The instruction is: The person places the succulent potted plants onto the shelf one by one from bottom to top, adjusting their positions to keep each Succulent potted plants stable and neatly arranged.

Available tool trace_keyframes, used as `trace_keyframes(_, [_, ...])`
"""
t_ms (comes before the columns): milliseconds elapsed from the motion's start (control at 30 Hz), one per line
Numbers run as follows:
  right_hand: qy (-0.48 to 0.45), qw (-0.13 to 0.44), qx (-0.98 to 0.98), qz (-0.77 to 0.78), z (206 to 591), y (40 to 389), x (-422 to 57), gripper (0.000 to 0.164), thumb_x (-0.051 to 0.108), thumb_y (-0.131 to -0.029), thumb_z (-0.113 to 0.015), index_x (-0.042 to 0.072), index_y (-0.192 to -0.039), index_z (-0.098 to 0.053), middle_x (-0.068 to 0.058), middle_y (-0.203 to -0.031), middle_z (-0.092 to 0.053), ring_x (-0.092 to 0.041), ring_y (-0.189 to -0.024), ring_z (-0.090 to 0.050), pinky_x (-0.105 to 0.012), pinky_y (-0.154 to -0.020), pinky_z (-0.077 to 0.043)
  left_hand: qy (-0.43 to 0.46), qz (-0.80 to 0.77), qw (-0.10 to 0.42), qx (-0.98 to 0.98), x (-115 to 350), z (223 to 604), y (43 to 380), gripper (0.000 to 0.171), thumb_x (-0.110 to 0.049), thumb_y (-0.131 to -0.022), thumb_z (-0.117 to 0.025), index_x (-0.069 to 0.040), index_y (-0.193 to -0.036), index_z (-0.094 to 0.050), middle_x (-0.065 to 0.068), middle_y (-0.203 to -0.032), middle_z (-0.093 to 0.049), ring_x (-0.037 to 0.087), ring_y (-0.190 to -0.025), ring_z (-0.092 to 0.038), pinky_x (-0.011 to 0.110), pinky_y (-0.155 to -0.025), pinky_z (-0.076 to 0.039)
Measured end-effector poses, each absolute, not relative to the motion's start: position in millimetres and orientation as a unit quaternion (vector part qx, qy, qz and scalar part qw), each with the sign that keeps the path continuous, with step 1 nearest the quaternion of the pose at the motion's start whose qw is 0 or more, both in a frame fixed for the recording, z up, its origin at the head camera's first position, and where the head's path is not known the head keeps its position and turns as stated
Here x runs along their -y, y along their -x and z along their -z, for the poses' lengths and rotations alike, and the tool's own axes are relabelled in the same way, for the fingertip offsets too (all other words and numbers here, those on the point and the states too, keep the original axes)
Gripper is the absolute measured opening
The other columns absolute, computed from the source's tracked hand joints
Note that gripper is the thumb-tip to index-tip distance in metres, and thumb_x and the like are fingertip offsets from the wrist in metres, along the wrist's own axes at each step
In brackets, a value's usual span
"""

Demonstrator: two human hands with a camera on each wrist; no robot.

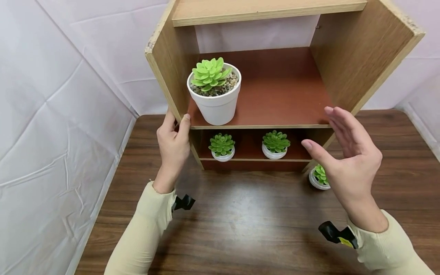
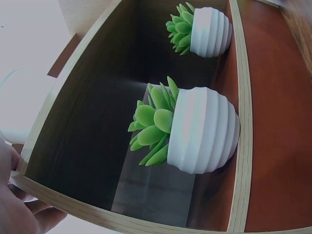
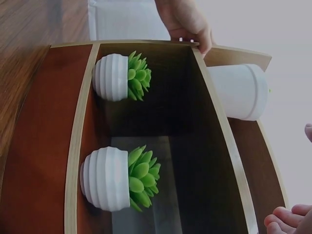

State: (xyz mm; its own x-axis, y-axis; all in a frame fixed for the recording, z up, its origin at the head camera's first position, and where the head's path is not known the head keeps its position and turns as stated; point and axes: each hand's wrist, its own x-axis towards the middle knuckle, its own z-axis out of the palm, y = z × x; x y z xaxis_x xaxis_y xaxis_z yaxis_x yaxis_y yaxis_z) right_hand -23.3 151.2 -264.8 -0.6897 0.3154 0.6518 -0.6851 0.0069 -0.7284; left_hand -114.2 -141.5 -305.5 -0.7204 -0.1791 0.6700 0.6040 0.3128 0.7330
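Observation:
My left hand grips the left side panel of a wooden shelf unit, its thumb over the front edge and its fingers on the outer face. By the right side panel my right hand is held with fingers extended and thumb spread apart, nothing between them. A large white pot with a light green succulent stands on the upper red-brown shelf, at the left. On the lower shelf sit two small ribbed white pots, the left succulent pot and the right succulent pot.
Another small potted succulent stands on the dark wood table, right of the unit and partly hidden by my right hand. White sheeting hangs at the left and behind. A top board spans the unit.

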Motion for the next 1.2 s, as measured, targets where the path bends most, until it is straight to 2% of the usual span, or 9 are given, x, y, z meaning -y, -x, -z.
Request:
trace_keyframes(533, [-0.12,0.401,0.576,-0.702,290,15,-180,0.057,-0.019,-0.062,-0.081,-0.021,-0.115,-0.059,-0.029,-0.112,-0.063,-0.034,-0.109,-0.06,-0.039,-0.101,-0.041,0.129,0.559,0.344,0.744,142,306,112,0.014,-0.006,-0.095,-0.059,0.002,-0.104,-0.065,0.01,-0.079,-0.064,0.013,-0.07,-0.055,0.027,-0.063,-0.045])
trace_keyframes(800, [-0.091,0.431,0.575,-0.689,296,14,-201,0.057,-0.018,-0.062,-0.082,-0.02,-0.114,-0.059,-0.028,-0.112,-0.063,-0.034,-0.11,-0.06,-0.037,-0.101,-0.041,0.139,0.558,0.344,0.742,141,305,113,0.015,-0.006,-0.095,-0.059,0.004,-0.104,-0.064,0.009,-0.075,-0.06,0.015,-0.067,-0.053,0.025,-0.06,-0.044])
trace_keyframes(1000, [-0.071,0.431,0.592,-0.677,306,12,-211,0.057,-0.019,-0.063,-0.081,-0.02,-0.115,-0.059,-0.028,-0.113,-0.063,-0.034,-0.112,-0.06,-0.037,-0.102,-0.04,0.144,0.558,0.348,0.74,141,305,114,0.014,-0.006,-0.095,-0.058,0.005,-0.104,-0.064,0.01,-0.074,-0.06,0.015,-0.066,-0.053,0.025,-0.06,-0.043])
trace_keyframes(1200, [-0.027,0.41,0.657,-0.633,323,13,-221,0.058,-0.018,-0.065,-0.081,-0.014,-0.12,-0.061,-0.025,-0.118,-0.063,-0.03,-0.115,-0.059,-0.035,-0.102,-0.04,0.145,0.56,0.348,0.737,141,306,113,0.013,-0.005,-0.095,-0.059,0.005,-0.101,-0.063,0.009,-0.07,-0.055,0.017,-0.064,-0.05,0.025,-0.058,-0.041])
